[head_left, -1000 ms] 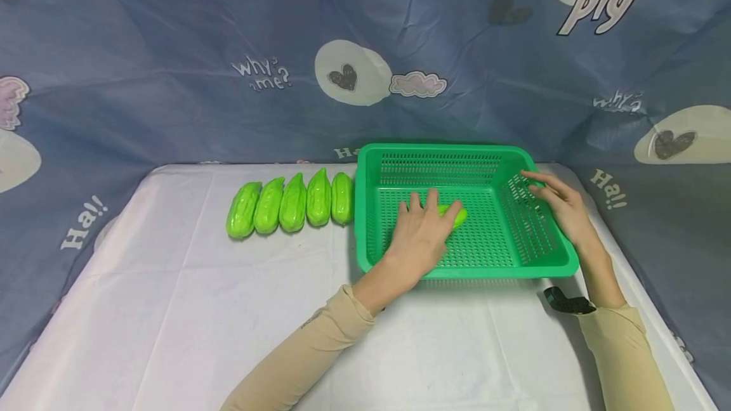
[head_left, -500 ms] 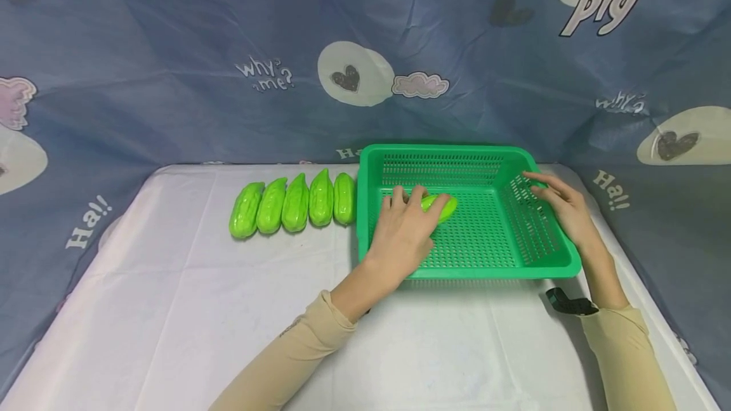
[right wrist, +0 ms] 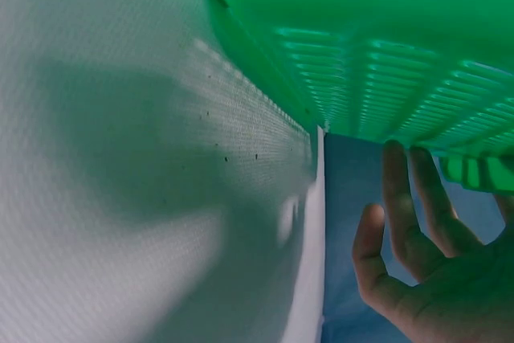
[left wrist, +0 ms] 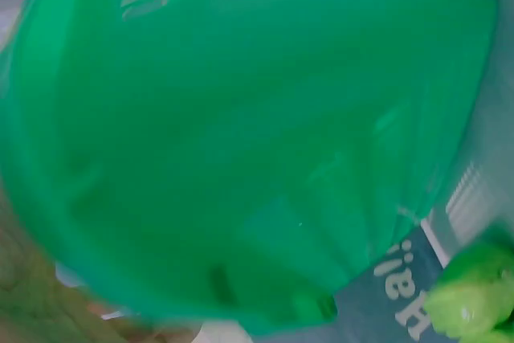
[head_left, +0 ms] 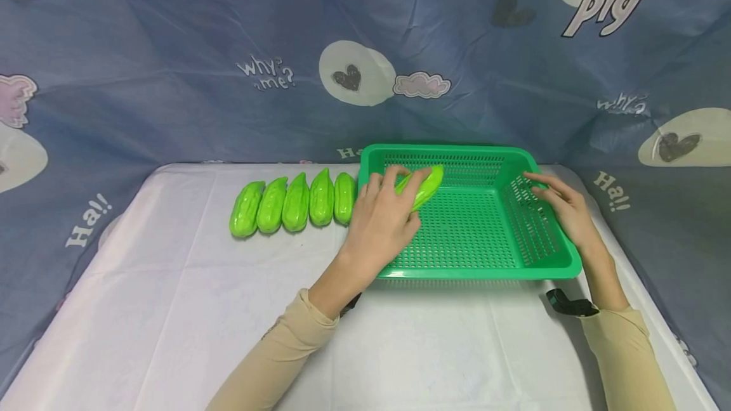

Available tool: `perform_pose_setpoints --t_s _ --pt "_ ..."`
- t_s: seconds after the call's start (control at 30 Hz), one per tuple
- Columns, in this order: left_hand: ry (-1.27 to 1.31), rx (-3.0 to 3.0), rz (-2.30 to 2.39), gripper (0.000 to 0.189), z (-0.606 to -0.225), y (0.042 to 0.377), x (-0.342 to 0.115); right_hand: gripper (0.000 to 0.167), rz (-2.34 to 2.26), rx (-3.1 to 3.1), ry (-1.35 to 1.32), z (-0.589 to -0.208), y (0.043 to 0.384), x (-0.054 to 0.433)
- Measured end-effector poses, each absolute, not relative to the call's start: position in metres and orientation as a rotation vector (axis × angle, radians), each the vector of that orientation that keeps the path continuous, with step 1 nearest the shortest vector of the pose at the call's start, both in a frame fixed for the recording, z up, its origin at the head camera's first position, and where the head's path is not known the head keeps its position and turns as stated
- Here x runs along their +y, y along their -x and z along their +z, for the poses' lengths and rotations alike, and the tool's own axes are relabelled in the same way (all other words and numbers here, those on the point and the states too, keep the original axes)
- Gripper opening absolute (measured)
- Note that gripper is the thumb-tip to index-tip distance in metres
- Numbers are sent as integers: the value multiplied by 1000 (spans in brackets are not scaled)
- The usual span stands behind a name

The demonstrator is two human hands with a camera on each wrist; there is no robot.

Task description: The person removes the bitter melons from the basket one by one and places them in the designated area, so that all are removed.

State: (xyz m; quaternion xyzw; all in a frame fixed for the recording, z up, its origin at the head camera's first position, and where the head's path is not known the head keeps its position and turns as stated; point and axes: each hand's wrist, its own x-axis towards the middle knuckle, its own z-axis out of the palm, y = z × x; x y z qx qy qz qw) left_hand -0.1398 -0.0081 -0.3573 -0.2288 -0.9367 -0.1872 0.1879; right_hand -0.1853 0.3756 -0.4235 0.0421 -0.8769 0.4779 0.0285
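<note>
My left hand (head_left: 379, 217) grips a bright green bitter melon (head_left: 432, 184) over the left part of a green plastic basket (head_left: 480, 273). The melon is tilted, its pointed end toward the back. In the left wrist view the basket wall (left wrist: 241, 118) fills most of the picture, and the held melon cannot be made out. At the basket's right side, my right hand (head_left: 568, 211) holds the rim, with fingertips over the inner side. Other fingers (right wrist: 438, 214) of that hand lie against the outside in the right wrist view.
Several more bitter melons (head_left: 295, 203) lie side by side in a row left of the basket, stems toward the back. White cloth (head_left: 228, 309) covers the table. A blue printed curtain (head_left: 228, 30) hangs behind it and at both sides.
My left hand has lifted the bitter melon from the basket floor and moved left and back, the melon turning more upright in view. The right hand and basket have stayed in place.
</note>
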Motion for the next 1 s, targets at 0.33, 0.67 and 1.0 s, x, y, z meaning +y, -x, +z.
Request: perform_pose_setpoints --t_s 0.33,0.67,1.0 --pt "410 -2521 -604 70 -344 150 -48 48 1483 -2705 -133 -422 185 375" --pt "161 -2636 -656 66 -337 165 -104 48 1491 -2705 -137 -423 185 374" --pt "-145 -2755 -663 80 -332 170 -182 49 1489 -2724 -99 -423 186 375"
